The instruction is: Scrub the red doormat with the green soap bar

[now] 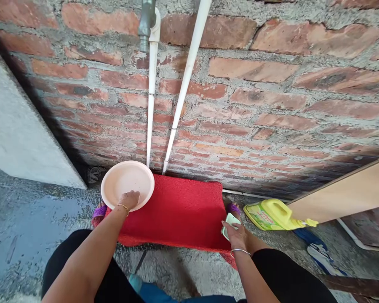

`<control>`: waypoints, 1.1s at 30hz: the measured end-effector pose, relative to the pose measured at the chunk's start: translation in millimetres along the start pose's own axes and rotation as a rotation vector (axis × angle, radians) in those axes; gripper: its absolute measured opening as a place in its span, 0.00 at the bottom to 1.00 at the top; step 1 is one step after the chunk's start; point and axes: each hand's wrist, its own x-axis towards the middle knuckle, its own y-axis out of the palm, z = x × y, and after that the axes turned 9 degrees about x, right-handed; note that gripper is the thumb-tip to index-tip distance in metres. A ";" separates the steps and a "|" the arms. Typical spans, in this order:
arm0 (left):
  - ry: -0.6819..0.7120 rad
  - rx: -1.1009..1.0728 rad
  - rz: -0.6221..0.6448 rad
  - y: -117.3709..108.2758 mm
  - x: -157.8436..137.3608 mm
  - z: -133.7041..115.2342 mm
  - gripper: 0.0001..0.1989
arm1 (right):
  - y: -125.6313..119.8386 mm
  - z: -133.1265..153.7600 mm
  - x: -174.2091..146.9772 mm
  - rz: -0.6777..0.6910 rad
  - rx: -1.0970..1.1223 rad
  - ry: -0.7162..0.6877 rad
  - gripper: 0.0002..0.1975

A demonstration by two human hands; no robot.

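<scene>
My left hand (130, 199) reaches over the near rim of a pale pink basin (109, 191), its fingers curled down inside. Whatever those fingers hold, if anything, is hidden. The basin rests on the left end of a red cloth (183, 210) spread out flat in front of me. Over the cloth's right edge, my right hand (236, 235) is closed around a pale green oblong scrubbing brush (230, 221). Its underside cannot be seen.
A yellow jug (268, 214) lies on its side at the right, beside a leaning board (344, 191). Behind the cloth rises a brick wall (255, 92) with white pipes (185, 90) and a tap (144, 31). Wet floor (34, 227) and a grey slab (25, 118) are at left.
</scene>
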 end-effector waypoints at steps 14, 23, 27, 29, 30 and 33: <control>0.030 -0.005 0.015 -6.1 -5.6 0.9 0.21 | 67.9 144.6 -213.0 0.548 -0.156 -0.719 0.17; 0.055 0.003 0.018 -8.7 -7.4 -1.0 0.21 | 74.1 146.4 -236.2 0.617 -0.302 -0.788 0.18; 0.057 0.007 0.021 -9.9 -6.4 -2.5 0.22 | 71.2 141.9 -228.6 0.608 -0.289 -0.737 0.19; 0.054 0.011 0.024 -10.5 -6.5 -2.8 0.22 | 69.0 139.8 -225.5 0.603 -0.280 -0.708 0.19; 0.052 0.013 0.026 -10.7 -6.7 -2.9 0.22 | 67.7 138.6 -223.9 0.598 -0.277 -0.694 0.20; 0.049 0.019 0.026 -11.6 -8.1 -3.1 0.21 | 63.2 133.6 -218.1 0.574 -0.263 -0.657 0.20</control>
